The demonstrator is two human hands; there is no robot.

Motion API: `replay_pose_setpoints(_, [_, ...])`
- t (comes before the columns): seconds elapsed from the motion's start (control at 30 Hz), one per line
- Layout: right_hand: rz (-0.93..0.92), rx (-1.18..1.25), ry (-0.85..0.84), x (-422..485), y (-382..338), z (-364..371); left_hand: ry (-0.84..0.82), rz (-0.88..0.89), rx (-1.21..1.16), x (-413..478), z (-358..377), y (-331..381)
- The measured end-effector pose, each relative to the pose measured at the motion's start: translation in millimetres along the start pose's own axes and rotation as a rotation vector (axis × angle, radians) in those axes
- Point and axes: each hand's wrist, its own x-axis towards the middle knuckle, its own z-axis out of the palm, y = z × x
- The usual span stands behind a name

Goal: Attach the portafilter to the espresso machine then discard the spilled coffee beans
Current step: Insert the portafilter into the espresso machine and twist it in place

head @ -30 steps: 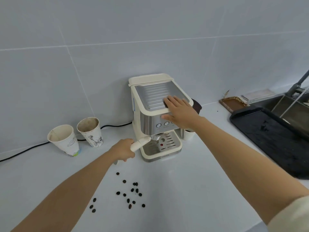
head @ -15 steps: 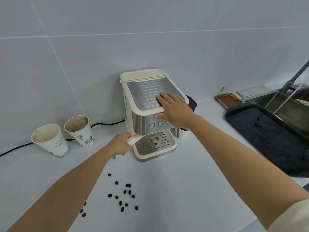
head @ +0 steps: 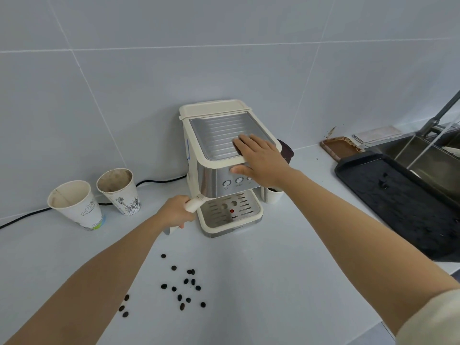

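A cream and steel espresso machine (head: 216, 135) stands against the tiled wall. My right hand (head: 261, 159) lies flat on its top front edge, fingers spread, holding nothing. My left hand (head: 174, 212) is closed around the cream handle of the portafilter (head: 194, 203), which sticks out to the left from under the machine's front; its head is hidden under the machine. Several dark coffee beans (head: 185, 286) lie scattered on the white counter in front of the machine, a few more beside my left forearm.
Two used paper cups (head: 74, 202) stand left of the machine, with a black cable (head: 22, 219) behind them. A small white cup (head: 272, 195) sits at the machine's right. A black tray (head: 398, 202), brown dish (head: 339, 146) and sink (head: 428, 150) lie to the right.
The portafilter handle has swung left and in under the machine's front with my left hand on it. My right hand has stayed on the machine top. The view shifted slightly.
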Motion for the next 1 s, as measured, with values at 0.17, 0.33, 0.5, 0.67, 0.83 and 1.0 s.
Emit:
replay_pose_setpoints(0.17, [0.001,-0.008,-0.001,0,1,0,0.016,0.001,0.008,-2,-3,-5])
replay_pose_setpoints(0.33, [0.006,-0.012,0.003,1,0,0,0.017,0.007,-0.001,0,5,-1])
replay_pose_setpoints(0.5, [0.003,-0.013,0.007,1,1,2,0.011,0.021,0.014,1,12,4])
replay_pose_setpoints(0.67, [0.001,-0.014,0.014,1,1,3,0.013,0.010,0.009,-1,15,6])
replay_pose_setpoints(0.83, [-0.005,-0.017,0.034,0,1,2,0.023,0.015,-0.011,0,16,13])
replay_pose_setpoints(1.0, [-0.017,-0.023,0.046,1,1,2,0.050,0.029,-0.018,2,8,18])
